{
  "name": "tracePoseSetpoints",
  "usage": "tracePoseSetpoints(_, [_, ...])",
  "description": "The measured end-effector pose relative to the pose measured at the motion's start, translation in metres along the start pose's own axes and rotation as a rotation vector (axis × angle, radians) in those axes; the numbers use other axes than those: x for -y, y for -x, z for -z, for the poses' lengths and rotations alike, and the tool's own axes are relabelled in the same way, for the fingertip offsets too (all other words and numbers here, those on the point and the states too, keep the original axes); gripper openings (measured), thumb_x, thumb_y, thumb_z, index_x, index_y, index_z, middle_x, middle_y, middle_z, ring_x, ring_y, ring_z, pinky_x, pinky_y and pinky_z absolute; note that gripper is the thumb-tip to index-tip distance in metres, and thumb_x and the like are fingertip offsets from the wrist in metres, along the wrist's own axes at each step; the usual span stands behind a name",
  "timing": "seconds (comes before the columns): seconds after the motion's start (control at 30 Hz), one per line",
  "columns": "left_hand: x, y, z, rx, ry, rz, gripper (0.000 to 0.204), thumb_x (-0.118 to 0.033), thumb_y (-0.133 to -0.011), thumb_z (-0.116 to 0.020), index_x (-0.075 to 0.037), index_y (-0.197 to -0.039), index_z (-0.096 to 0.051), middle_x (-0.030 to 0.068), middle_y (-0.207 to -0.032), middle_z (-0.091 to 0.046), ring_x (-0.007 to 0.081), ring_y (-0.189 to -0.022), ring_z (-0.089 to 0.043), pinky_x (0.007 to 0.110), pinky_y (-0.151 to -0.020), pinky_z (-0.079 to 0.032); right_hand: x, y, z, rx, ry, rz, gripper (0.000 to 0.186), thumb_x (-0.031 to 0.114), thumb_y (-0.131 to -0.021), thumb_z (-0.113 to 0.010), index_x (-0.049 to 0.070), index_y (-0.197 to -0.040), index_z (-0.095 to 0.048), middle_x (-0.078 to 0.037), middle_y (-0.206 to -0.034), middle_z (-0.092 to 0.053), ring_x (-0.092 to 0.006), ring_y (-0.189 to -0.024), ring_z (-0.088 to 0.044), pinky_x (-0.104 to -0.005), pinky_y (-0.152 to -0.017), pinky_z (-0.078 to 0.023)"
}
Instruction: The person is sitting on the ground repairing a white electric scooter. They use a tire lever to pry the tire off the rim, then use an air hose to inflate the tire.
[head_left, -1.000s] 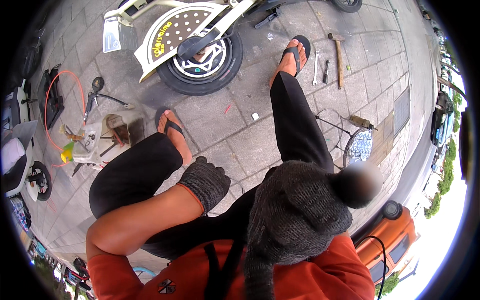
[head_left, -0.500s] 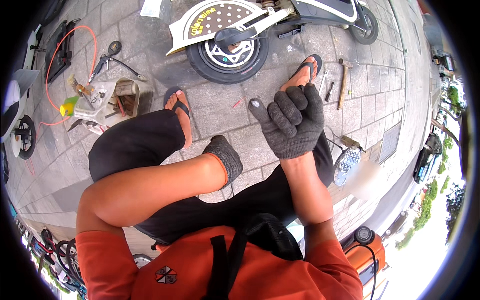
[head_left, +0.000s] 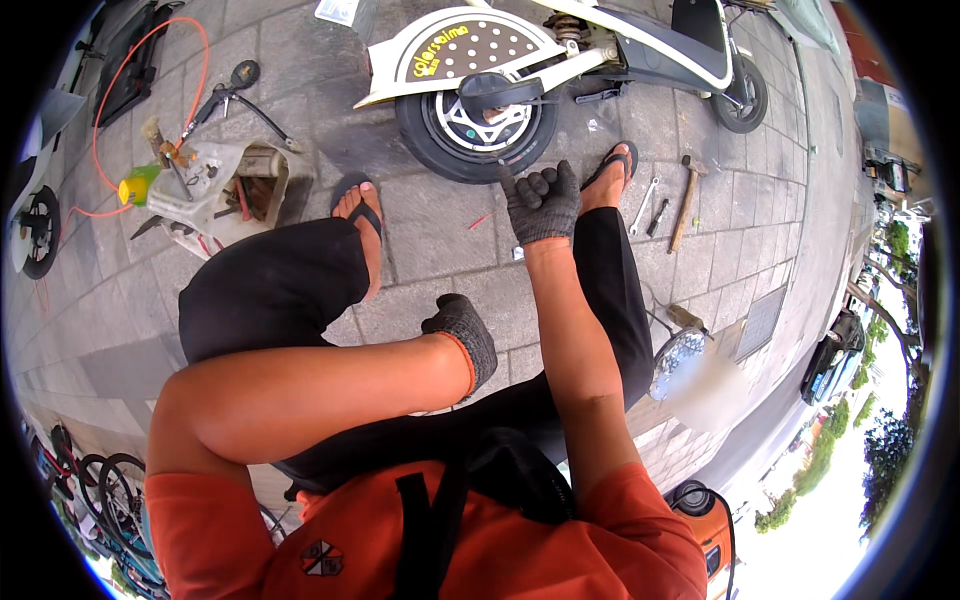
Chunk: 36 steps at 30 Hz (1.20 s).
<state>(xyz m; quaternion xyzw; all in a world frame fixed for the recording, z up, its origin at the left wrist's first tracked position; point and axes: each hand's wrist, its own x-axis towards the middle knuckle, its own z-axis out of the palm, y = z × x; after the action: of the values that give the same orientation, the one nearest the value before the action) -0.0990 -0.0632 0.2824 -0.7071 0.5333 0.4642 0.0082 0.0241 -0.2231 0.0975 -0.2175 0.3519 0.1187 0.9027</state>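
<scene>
My right hand (head_left: 545,205), in a dark grey knitted glove, is stretched forward just short of the rear wheel (head_left: 478,135) of a white scooter (head_left: 560,80). Its palm faces up, with the middle fingers curled, one outer finger stretched out and no object visible in it. That finger's tip looks pale and lies close to the tyre's near edge; whether it touches, I cannot tell. My left hand (head_left: 463,335), gloved alike with an orange cuff, is bent down near my lap. Its fingers are mostly hidden, as is anything they may hold.
Right of my foot lie a spanner (head_left: 643,206), a short dark tool (head_left: 658,217) and a hammer (head_left: 685,203). On the left stands a cut-open whitish container (head_left: 215,205) of tools. Behind it are an air gauge (head_left: 243,75) and an orange hose (head_left: 207,60). A small red strip (head_left: 481,220) lies between my feet.
My right hand has moved forward and left, towards the scooter's rear wheel, its fingers still curled the same way. My left hand has shifted slightly; the view has tilted a little.
</scene>
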Motion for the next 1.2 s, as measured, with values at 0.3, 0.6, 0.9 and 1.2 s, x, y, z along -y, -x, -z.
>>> tracePoseSetpoints(0.3, [-0.001, -0.013, -0.006, 0.072, 0.036, 0.02, 0.025, -0.017, -0.089, -0.066, -0.012, -0.112, -0.077, 0.0096, -0.11, -0.076, 0.0308, -0.101, -0.072, 0.06, -0.091, -0.046, -0.005, -0.042, 0.011, -0.057, 0.063, -0.025, 0.041, 0.04, -0.101, -0.049, 0.017, -0.067, -0.049, 0.0, -0.051, -0.042, -0.0167, -0.039, -0.033, -0.0609, -0.096, -0.053])
tracePoseSetpoints(0.6, [-0.002, -0.014, -0.01, 0.031, 0.05, 0.028, 0.025, -0.018, -0.09, -0.066, -0.013, -0.11, -0.078, 0.01, -0.11, -0.076, 0.031, -0.1, -0.072, 0.062, -0.09, -0.046, -0.011, -0.042, 0.005, -0.078, 0.098, 0.006, 0.035, 0.04, -0.099, -0.054, 0.019, -0.072, -0.05, 0.003, -0.053, -0.041, -0.0158, -0.039, -0.034, -0.0592, -0.089, -0.057])
tracePoseSetpoints(0.9, [-0.001, -0.012, -0.011, 0.037, 0.052, 0.044, 0.025, -0.017, -0.087, -0.069, -0.013, -0.11, -0.078, 0.0092, -0.108, -0.077, 0.031, -0.099, -0.072, 0.061, -0.088, -0.048, -0.018, -0.034, -0.011, -0.203, 0.12, 0.086, 0.035, 0.041, -0.099, -0.054, 0.018, -0.072, -0.049, 0.003, -0.054, -0.039, -0.0154, -0.041, -0.032, -0.0589, -0.091, -0.059])
tracePoseSetpoints(1.2, [-0.003, -0.011, -0.016, -0.025, 0.014, 0.022, 0.023, -0.017, -0.087, -0.069, -0.013, -0.107, -0.079, 0.0084, -0.105, -0.077, 0.0304, -0.096, -0.073, 0.059, -0.085, -0.049, -0.015, -0.042, 0.001, -0.206, 0.081, 0.099, 0.037, 0.042, -0.098, -0.055, 0.018, -0.071, -0.045, 0.003, -0.057, -0.034, -0.0141, -0.045, -0.03, -0.0582, -0.086, -0.06])
